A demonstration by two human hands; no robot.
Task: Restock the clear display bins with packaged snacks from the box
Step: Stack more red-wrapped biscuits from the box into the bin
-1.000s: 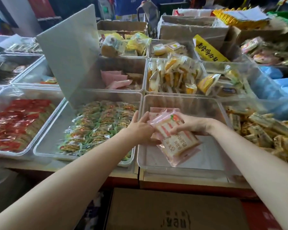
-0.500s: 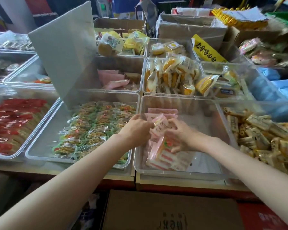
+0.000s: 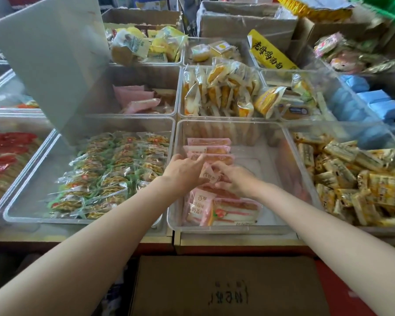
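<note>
Both hands (image 3: pixel 184 172) had lowered pink packet (image 3: pixel 211 175) into clear bin (image 3: pixel 290 142) | fingers pinched on it | row growing, release next.

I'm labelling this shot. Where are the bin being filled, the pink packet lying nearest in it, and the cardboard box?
clear bin (image 3: pixel 269 227), head view, near front wall.
pink packet (image 3: pixel 234 210), head view, printed front.
cardboard box (image 3: pixel 226 288), head view, top flap.
</note>
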